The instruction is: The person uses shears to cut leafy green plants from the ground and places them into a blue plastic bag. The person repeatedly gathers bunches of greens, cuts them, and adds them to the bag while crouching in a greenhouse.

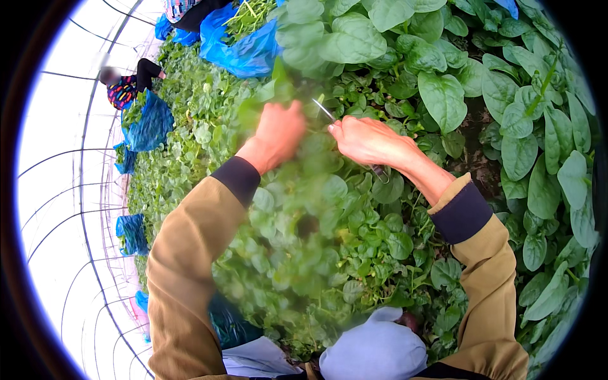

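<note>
My right hand (pixel 368 140) is closed round a small knife (pixel 324 110). Its thin metal blade points up and left, and the handle end shows below the palm. To the left, my left hand (pixel 280 130) is blurred, fingers curled, beside a blurred green leaf (pixel 282 83); whether it grips the leaf or a stem cannot be told. A cut-looking pale stem (pixel 320 99) lies by the blade tip. Low leafy green plants (pixel 375 232) spread under both hands, and larger broad-leaved plants (pixel 441 99) stand at the right.
A blue plastic bag (pixel 251 52) of greens stands at the top, close to a partly visible person. Another person (pixel 124 88) sits farther left beside a filled blue bag (pixel 149 123). More blue bags (pixel 133 232) line the left edge, below curved greenhouse hoops (pixel 83 156).
</note>
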Action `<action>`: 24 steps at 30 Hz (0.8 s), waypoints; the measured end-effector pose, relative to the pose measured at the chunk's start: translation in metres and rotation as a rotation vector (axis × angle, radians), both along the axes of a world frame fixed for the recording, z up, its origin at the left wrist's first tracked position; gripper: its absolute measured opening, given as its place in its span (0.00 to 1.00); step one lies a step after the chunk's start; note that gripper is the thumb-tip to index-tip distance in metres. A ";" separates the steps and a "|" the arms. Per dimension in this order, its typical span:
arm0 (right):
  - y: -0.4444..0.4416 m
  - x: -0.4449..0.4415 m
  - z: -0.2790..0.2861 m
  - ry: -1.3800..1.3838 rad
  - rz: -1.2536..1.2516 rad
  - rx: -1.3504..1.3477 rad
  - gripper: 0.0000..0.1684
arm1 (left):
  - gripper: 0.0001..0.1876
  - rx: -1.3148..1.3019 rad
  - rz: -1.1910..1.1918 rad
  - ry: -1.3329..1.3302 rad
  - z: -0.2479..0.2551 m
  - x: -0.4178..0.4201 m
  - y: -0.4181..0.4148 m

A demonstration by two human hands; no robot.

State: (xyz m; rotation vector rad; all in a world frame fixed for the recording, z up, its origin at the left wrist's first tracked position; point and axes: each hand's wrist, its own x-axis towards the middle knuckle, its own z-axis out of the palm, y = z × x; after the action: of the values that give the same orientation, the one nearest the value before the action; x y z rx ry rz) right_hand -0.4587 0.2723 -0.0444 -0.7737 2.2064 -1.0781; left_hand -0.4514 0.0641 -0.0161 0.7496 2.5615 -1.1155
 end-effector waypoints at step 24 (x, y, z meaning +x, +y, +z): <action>-0.034 -0.002 -0.030 -0.918 -0.314 -0.328 0.31 | 0.23 0.171 0.060 0.178 -0.027 0.036 -0.062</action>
State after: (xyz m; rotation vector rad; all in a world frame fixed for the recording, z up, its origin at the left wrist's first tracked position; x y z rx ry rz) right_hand -0.4602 0.2382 -0.0740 0.0113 1.3903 -1.5678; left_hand -0.4153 0.0020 -0.0430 0.6317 2.8375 -0.9951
